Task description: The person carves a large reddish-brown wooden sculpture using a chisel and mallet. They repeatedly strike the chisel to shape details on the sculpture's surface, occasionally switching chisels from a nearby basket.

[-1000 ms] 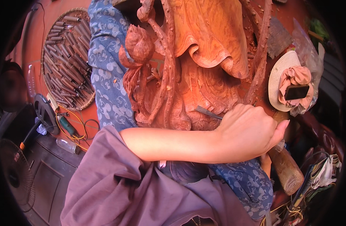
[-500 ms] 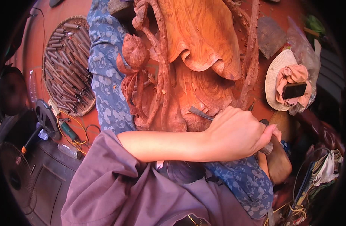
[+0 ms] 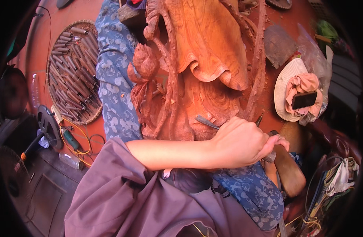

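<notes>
- Your left hand point(image 3: 240, 143) has its grip clenched around a metal chisel point(image 3: 207, 122), the forearm crossing in from 9 o'clock.
- That chisel's blade points toward 10 o'clock and its tip touches the lower edge of the reddish wood carving point(image 3: 205, 63), which fills the upper middle of the view.
- Your right hand is hidden behind the left one; you cannot tell its grip, though a wooden mallet point(image 3: 288, 170) shows just beside the left hand at 4 o'clock.
- Blue patterned cloth point(image 3: 116, 79) lies under the carving, running from 11 o'clock down to 5 o'clock.
- At 9 o'clock a round woven tray point(image 3: 95, 115) holds many carving tools.
- At 3 o'clock a pale straw hat point(image 3: 284, 85) carries a pink cloth point(image 3: 306, 85) and a dark phone point(image 3: 304, 100).
</notes>
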{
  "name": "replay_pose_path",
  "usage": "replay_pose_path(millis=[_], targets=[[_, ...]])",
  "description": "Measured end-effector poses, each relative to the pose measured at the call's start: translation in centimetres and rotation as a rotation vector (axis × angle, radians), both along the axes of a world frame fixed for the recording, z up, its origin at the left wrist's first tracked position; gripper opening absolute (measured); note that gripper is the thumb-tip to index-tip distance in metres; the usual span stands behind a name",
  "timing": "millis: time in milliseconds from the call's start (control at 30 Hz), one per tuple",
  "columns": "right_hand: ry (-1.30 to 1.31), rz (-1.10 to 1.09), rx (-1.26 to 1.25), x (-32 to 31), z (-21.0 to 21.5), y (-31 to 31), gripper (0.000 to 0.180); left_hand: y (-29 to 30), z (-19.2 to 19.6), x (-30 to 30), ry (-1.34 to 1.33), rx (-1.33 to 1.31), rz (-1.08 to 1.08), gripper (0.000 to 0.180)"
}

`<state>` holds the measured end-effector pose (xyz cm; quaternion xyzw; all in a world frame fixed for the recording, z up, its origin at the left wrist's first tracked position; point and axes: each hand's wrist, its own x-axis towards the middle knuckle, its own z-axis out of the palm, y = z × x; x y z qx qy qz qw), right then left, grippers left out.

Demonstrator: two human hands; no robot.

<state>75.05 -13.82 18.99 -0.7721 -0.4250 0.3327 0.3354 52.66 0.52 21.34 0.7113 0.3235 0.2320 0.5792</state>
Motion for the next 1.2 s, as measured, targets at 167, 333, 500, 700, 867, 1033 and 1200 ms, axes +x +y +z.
replay_pose_path(millis=[167,333,500,700,867,1033,1200], targets=[[-0.109,0.187,0.030,0.3,0.1,-0.2,0.027,-0.2,0.0,-0.2,0.023,0.021,0.008,0.042],[0.023,0.256,0.175,-0.3,0.0,1.4,0.028,0.0,-0.1,-0.1,0.020,0.050,0.014,0.042],[0.014,0.172,0.128,-0.5,-0.1,1.1,0.025,0.2,-0.1,-0.3,0.027,0.044,-0.009,0.043],[-0.159,0.201,0.286,1.3,-1.7,0.5,0.030,-0.6,2.0,-0.4,-0.046,0.361,0.110,0.039],[0.036,0.093,0.276,0.9,-1.3,1.6,0.037,-1.2,2.5,0.2,-0.145,0.211,0.080,0.044],[-0.119,0.302,0.265,0.9,0.0,2.8,0.034,-0.3,2.6,-0.6,-0.121,0.109,0.151,0.052],[-0.077,0.318,0.225,1.0,1.8,3.2,0.031,0.6,2.4,-0.9,-0.155,0.020,0.204,0.051]])
